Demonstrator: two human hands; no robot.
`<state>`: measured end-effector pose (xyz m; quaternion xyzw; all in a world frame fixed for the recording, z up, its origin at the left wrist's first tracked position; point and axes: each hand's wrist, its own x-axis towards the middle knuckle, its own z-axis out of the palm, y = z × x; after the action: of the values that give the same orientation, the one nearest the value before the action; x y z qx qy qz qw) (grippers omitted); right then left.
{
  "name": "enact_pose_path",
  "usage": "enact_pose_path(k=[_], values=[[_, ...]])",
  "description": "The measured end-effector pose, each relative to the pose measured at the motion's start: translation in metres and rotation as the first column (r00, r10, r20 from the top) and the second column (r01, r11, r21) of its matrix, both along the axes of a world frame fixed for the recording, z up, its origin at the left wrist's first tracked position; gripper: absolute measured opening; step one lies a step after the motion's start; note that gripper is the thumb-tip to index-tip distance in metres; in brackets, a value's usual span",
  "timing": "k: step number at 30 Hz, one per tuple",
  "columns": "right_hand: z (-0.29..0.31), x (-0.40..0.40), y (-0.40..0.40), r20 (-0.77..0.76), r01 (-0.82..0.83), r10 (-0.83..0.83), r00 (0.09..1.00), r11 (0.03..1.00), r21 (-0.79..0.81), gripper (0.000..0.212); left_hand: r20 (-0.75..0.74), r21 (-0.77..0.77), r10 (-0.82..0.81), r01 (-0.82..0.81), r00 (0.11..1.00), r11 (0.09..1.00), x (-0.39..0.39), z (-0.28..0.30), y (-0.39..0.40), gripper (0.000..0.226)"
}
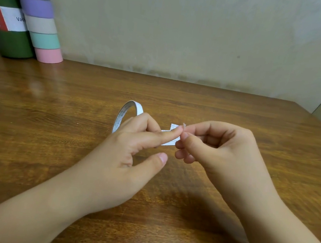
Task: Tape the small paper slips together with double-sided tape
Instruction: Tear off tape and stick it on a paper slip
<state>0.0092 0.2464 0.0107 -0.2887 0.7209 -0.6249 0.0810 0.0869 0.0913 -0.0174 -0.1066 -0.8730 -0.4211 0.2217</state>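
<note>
1. The left hand [133, 148] is lying low over the brown wooden table [57, 110], its index finger stretched out and pressing on a small white paper slip with faint print [170, 142]; the thumb is sticking out apart from the other fingers.
2. The right hand [218, 147] is sitting just beside the left, its fingers curled, with thumb and index fingertip pinching a tiny white peeled strip [184, 126] at the slip's far edge.
3. The slip is lying between the two hands, partly hidden under the left index finger.
4. A thin white ring of double-sided tape [125, 113] is standing on its edge just beyond the left hand, partly hidden behind its knuckles.
5. Well away to the far left of the hands, a dark green bottle with a red and white label [5, 22] is standing against a striped pastel cylinder [41, 23].
</note>
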Motion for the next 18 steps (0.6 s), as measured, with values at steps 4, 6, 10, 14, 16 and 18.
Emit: enact_pose_path(k=[4, 6, 10, 14, 16, 18], values=[[0.0005, 0.0005, 0.0008, 0.024, -0.008, 0.009, 1.000, 1.000, -0.016, 0.005, 0.042, 0.127, -0.039, 0.033, 0.998, 0.991, -0.0010, 0.0008, -0.0009, 0.044], [0.0006, 0.0004, 0.0006, 0.030, -0.017, 0.018, 0.999, 1.000, -0.022, 0.006, 0.058, 0.180, -0.060, 0.049, 0.997, 0.982, -0.0012, 0.0014, -0.0015, 0.042], [0.0015, 0.0000, 0.0011, 0.026, -0.038, 0.039, 0.999, 0.999, -0.027, 0.006, 0.055, 0.248, -0.070, 0.054, 0.996, 0.967, -0.0023, 0.0030, -0.0017, 0.036], [0.0013, -0.0006, 0.0016, 0.017, -0.048, 0.048, 0.999, 0.998, -0.028, 0.005, 0.067, 0.287, -0.088, 0.065, 0.994, 0.956, -0.0020, 0.0042, -0.0022, 0.035], [0.0012, -0.0007, 0.0021, 0.014, -0.052, 0.053, 0.999, 0.998, -0.025, 0.005, 0.080, 0.312, -0.084, 0.056, 0.993, 0.948, -0.0021, 0.0046, -0.0032, 0.032], [0.0017, -0.0004, 0.0024, 0.014, -0.060, 0.060, 0.998, 0.998, -0.030, 0.005, 0.084, 0.324, -0.089, 0.057, 0.993, 0.944, -0.0019, 0.0055, -0.0035, 0.032]])
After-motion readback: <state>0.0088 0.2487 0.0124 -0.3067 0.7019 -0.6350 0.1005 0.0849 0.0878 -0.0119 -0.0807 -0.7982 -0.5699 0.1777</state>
